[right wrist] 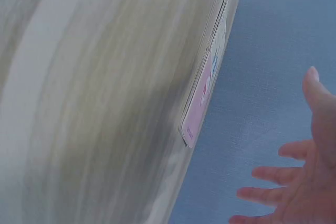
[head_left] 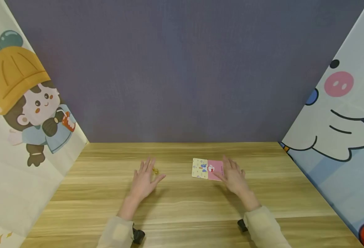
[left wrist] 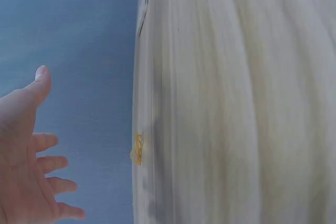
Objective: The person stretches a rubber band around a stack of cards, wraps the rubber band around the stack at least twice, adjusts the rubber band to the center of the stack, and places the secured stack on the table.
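The fingers of the bare left hand (head_left: 143, 182), left of centre in the lower half of the head view, are spread and nearly straight, thumb held out wide, with nothing in their hold. The bare right hand (head_left: 234, 177), right of centre, is likewise opened out and holds nothing. Just beside the left fingers lies a small, tangled-looking yellow piece (head_left: 155, 171) (too small to make out its exact form). By the right hand, slightly right of centre, lies a flat, two-part rectangular booklet-like piece (head_left: 207, 168), pale yellow on its left half and pink on its right, printed with cartoon figures; the thumb overlaps the pink half in the head view, while the right wrist view shows the hand apart from it. Both pieces rest on the light-brown wood-grain table (head_left: 185, 210) across the lower frame. Cream sleeves (head_left: 116, 232) enter at the bottom edge, a black wrist device (head_left: 138, 236) at each. A dark grey-blue fabric panel (head_left: 182, 69) fills the upper middle, flanked by a white cartoon-printed sheet (head_left: 8, 189) at left and a white-and-blue cartoon-printed sheet (head_left: 299, 131) at right.
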A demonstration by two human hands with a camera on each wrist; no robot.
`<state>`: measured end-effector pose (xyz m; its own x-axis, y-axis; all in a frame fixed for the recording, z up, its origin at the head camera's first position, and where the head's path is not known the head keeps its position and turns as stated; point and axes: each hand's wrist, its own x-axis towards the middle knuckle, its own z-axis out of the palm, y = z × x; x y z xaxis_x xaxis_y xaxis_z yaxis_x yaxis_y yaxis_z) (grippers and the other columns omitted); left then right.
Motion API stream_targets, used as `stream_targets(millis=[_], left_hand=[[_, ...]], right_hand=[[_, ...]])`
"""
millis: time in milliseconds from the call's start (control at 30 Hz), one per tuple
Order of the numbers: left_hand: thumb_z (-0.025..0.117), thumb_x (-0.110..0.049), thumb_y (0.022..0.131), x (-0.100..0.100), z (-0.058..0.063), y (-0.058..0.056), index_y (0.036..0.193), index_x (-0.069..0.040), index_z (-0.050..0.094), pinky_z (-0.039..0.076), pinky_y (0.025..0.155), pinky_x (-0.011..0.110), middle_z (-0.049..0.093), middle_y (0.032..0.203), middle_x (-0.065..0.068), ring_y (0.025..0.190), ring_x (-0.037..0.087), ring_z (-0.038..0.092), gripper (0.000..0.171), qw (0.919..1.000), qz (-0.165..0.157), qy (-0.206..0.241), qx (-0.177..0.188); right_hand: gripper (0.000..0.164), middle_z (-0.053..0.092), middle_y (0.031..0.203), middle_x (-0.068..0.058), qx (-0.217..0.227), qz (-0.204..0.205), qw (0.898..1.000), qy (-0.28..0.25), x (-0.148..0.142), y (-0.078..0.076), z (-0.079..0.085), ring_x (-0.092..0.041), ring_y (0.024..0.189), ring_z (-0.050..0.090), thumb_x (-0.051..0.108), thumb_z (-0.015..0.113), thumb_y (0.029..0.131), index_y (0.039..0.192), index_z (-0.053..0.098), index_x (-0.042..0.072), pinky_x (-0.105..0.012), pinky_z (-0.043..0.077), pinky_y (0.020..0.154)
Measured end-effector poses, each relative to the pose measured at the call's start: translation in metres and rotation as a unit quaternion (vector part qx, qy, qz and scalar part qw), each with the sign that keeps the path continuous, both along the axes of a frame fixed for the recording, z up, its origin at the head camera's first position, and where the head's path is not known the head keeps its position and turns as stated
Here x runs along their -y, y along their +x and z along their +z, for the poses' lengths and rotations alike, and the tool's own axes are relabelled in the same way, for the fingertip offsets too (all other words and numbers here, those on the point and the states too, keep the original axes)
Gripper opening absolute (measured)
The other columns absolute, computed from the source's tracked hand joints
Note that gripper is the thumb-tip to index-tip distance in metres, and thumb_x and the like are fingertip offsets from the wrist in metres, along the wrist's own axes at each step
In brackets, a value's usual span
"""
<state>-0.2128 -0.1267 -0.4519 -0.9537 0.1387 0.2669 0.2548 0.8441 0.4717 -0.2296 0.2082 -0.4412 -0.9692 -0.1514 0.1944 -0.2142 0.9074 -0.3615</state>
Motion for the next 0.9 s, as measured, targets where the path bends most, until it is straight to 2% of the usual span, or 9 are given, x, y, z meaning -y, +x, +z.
stream_targets(millis=[133,233,367,433,533,633,733,800,900], left_hand=[[0.055,-0.048,0.083,-0.001,-0.001,0.002,0.139,-0.006,0.025,0.019,0.095,0.064,0.019,0.143,0.017,0.127,0.04,0.02,0.076,0.9986,0.006,0.053,-0.004],[0.059,-0.041,0.083,-0.003,-0.003,0.003,0.136,-0.001,0.029,0.025,0.097,0.057,0.027,0.138,0.023,0.123,0.04,0.029,0.072,0.9944,0.011,0.104,-0.014],[0.064,-0.029,0.082,-0.005,-0.005,0.003,0.129,0.007,0.037,0.029,0.099,0.047,0.037,0.13,0.027,0.119,0.039,0.035,0.066,0.9821,0.02,0.185,-0.031],[0.065,-0.024,0.08,-0.005,-0.006,0.003,0.126,0.01,0.039,0.032,0.098,0.046,0.04,0.128,0.027,0.116,0.041,0.038,0.063,0.974,0.029,0.223,-0.031],[0.067,-0.017,0.079,-0.005,-0.005,0.003,0.123,0.011,0.042,0.04,0.089,0.049,0.044,0.123,0.029,0.108,0.044,0.045,0.057,0.9592,0.048,0.278,-0.023],[0.066,-0.012,0.079,-0.005,-0.006,0.002,0.12,0.012,0.045,0.048,0.079,0.046,0.049,0.115,0.029,0.097,0.043,0.053,0.052,0.9376,0.069,0.341,-0.006],[0.067,-0.009,0.079,-0.004,-0.006,-0.001,0.117,0.013,0.048,0.052,0.072,0.037,0.053,0.108,0.029,0.089,0.039,0.058,0.048,0.9141,0.087,0.396,0.012],[0.067,-0.008,0.078,-0.003,-0.007,-0.004,0.115,0.013,0.049,0.053,0.07,0.033,0.054,0.105,0.029,0.085,0.036,0.06,0.046,0.9023,0.098,0.419,0.026],[0.067,-0.006,0.078,-0.002,-0.009,-0.007,0.115,0.012,0.05,0.053,0.069,0.034,0.054,0.103,0.028,0.081,0.03,0.061,0.044,0.8876,0.111,0.444,0.051]], right_hand=[[0.077,0.028,0.134,-0.031,-0.006,-0.005,0.999,-0.034,0.0,-0.001,-0.003,-0.049,0.117,0.029,0.046,0.051,0.086,0.139,0.019,-0.001,-0.069,0.022,0.087],[0.074,0.029,0.131,-0.033,-0.008,-0.008,0.997,-0.074,0.0,-0.002,-0.006,-0.049,0.116,0.031,0.039,0.053,0.087,0.136,0.021,-0.006,-0.063,0.027,0.09],[0.07,0.03,0.13,-0.035,-0.006,-0.017,0.992,-0.129,-0.001,-0.004,-0.01,-0.048,0.116,0.031,0.035,0.053,0.088,0.133,0.024,-0.011,-0.055,0.027,0.097],[0.07,0.031,0.129,-0.035,-0.002,-0.024,0.988,-0.151,-0.002,-0.005,-0.01,-0.047,0.116,0.032,0.035,0.053,0.088,0.132,0.025,-0.012,-0.053,0.027,0.098],[0.07,0.035,0.126,-0.035,0.01,-0.036,0.983,-0.179,-0.002,-0.007,-0.011,-0.046,0.111,0.039,0.036,0.053,0.088,0.131,0.027,-0.013,-0.053,0.033,0.093],[0.069,0.038,0.123,-0.034,0.038,-0.052,0.974,-0.219,-0.001,-0.008,-0.01,-0.045,0.105,0.045,0.034,0.054,0.088,0.131,0.027,-0.011,-0.051,0.04,0.088],[0.065,0.038,0.124,-0.034,0.069,-0.068,0.96,-0.261,-0.002,-0.009,-0.01,-0.046,0.106,0.044,0.029,0.055,0.088,0.132,0.026,-0.011,-0.05,0.04,0.088],[0.063,0.037,0.125,-0.034,0.088,-0.08,0.95,-0.288,-0.002,-0.01,-0.01,-0.046,0.108,0.043,0.025,0.055,0.088,0.131,0.027,-0.011,-0.049,0.039,0.09],[0.061,0.035,0.125,-0.035,0.113,-0.091,0.936,-0.32,-0.003,-0.011,-0.011,-0.046,0.112,0.039,0.021,0.055,0.088,0.13,0.026,-0.013,-0.048,0.038,0.091]])
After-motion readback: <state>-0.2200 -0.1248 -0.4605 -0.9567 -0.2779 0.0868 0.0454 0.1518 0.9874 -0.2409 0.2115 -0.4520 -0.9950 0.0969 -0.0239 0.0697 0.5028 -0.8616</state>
